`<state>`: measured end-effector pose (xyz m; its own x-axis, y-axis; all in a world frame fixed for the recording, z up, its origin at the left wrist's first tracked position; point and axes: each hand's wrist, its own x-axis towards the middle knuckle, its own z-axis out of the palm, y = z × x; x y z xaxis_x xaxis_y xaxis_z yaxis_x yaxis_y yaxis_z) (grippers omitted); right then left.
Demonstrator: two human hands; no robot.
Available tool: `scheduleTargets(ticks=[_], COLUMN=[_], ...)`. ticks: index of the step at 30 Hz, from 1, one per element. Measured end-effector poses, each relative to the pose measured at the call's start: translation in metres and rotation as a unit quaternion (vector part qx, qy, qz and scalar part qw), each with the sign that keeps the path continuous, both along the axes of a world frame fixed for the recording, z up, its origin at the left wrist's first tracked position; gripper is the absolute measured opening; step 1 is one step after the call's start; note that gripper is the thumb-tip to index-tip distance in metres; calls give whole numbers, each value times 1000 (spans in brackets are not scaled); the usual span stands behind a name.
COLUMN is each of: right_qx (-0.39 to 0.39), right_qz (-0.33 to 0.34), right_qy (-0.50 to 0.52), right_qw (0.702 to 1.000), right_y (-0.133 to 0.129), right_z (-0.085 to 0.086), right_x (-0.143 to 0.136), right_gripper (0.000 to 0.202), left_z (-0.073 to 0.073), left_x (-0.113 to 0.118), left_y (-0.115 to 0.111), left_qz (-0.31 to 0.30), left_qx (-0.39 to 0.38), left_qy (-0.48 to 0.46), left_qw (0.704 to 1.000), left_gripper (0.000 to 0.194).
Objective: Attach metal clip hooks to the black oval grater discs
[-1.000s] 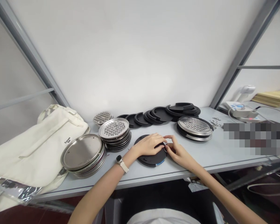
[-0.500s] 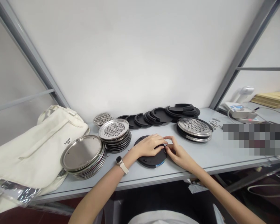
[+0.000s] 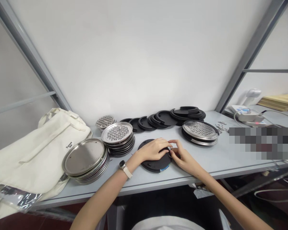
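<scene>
Disc [image 3: 152, 165] matt, plastic-looking; plain plates [image 3: 85, 158] glossy metal; bag [image 3: 44, 150] cloth.

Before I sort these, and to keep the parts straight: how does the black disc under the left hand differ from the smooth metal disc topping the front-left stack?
The black disc is dark, with a blue strip at its edge; the smooth metal disc is shiny silver. The left hand rests on the black disc, while the smooth metal disc tops its stack untouched. Both are round and lie flat.
</scene>
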<state>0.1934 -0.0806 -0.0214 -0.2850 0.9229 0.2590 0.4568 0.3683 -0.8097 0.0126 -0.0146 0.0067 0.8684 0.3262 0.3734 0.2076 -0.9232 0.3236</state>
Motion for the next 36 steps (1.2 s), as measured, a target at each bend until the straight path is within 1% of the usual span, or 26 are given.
scheduleTargets(ticks=[16, 24, 27, 31, 36], right_qx=[1, 1, 1, 7, 11], right_qz=[-5, 2, -2, -5, -22], right_qy=[-7, -11, -12, -8, 5], right_qw=[1000, 1000, 1000, 1000, 1000], right_y=[1, -1, -1, 1, 3], right_z=[-3, -2, -3, -6, -6], right_x=[0, 1, 2, 1, 1], right_gripper=[31, 31, 31, 31, 36], left_z=[-3, 0, 0, 1, 0], left_x=[0, 0, 0, 0, -1], left_y=[1, 1, 2, 0, -3], left_qz=[-8, -16, -9, 2, 53], left_qx=[-15, -10, -10, 4, 30], left_qy=[-20, -24, -19, -10, -5], left_qw=[1000, 1000, 1000, 1000, 998], left_gripper=[21, 24, 27, 25, 32])
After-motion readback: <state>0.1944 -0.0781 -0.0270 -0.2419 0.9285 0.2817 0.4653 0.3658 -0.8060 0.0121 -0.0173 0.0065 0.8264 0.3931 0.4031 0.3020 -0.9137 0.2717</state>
